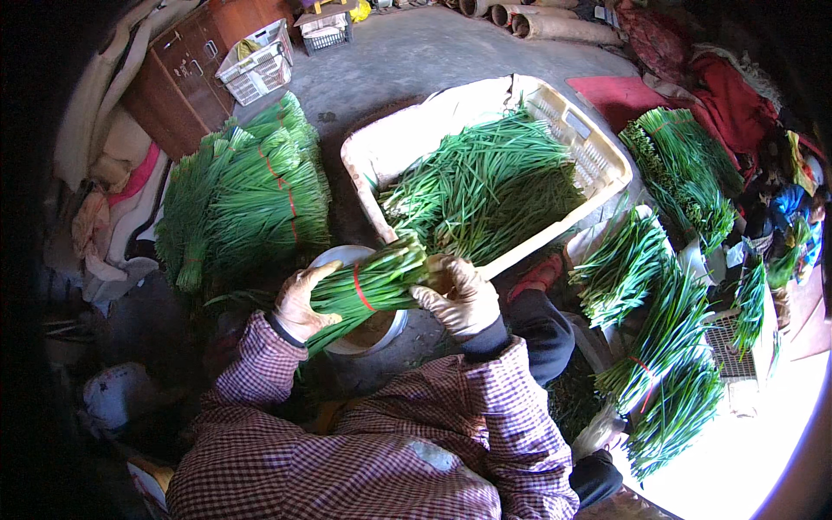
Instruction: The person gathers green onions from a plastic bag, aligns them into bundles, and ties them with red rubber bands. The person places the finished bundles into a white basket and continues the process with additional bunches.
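Note:
A bundle of green chives (338,305) with a red band (362,288) round it lies across my left hand (304,304), which grips it in a pale work glove. My right hand (463,300), gloved too, is at the bundle's cut end with its fingers curved; whether it grips the stalks is unclear. Under the bundle stands a white bucket (395,331). Beyond my hands, a large cream plastic crate (552,227) holds loose chives (481,175). At the left is a stack of banded chive bundles (260,188).
Loose and banded chives (656,325) lie at my right, with another pile (682,169) beside a red cloth (734,117). A white basket (260,75) stands by a brown cabinet (182,78). Rolled tubes (565,29) lie at the back. Another person (796,208) is at the far right.

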The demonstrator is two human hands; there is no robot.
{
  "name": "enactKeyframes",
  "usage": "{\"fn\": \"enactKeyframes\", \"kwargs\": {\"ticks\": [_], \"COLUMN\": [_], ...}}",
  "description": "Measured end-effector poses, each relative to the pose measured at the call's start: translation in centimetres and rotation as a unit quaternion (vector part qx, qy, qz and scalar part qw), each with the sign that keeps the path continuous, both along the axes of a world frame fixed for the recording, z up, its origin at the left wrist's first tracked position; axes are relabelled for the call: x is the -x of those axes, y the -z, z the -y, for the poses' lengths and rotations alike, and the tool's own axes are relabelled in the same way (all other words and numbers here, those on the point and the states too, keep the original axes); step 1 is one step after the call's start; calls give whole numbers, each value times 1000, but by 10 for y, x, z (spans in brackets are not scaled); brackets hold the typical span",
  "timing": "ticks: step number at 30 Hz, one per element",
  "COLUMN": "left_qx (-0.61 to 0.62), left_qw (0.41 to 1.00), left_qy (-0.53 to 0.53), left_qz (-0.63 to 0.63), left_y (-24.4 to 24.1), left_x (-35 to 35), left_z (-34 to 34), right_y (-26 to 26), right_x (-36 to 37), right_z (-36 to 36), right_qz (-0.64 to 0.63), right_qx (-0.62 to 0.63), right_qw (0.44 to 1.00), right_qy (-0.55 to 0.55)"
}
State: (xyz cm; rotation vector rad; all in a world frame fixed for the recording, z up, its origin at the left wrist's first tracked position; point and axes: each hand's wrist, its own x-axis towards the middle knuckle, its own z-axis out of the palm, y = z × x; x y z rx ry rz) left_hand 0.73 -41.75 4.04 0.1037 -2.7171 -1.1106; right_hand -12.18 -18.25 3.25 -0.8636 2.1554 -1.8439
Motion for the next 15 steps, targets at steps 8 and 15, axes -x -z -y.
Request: {"fn": "enactKeyframes", "kwargs": {"ticks": [8, 15], "left_qx": [23, 265], "left_qw": [999, 964], "left_qy": [35, -7], "left_qz": [-1, 11], "left_y": [-12, -27], "left_x": [4, 2], "left_z": [-9, -13], "right_y": [44, 39], "right_x": [4, 36], "right_z": [5, -40], "right_qz": [-28, 122], "right_qx": [-18, 70], "right_qw": [999, 985], "right_qy": [2, 101]}}
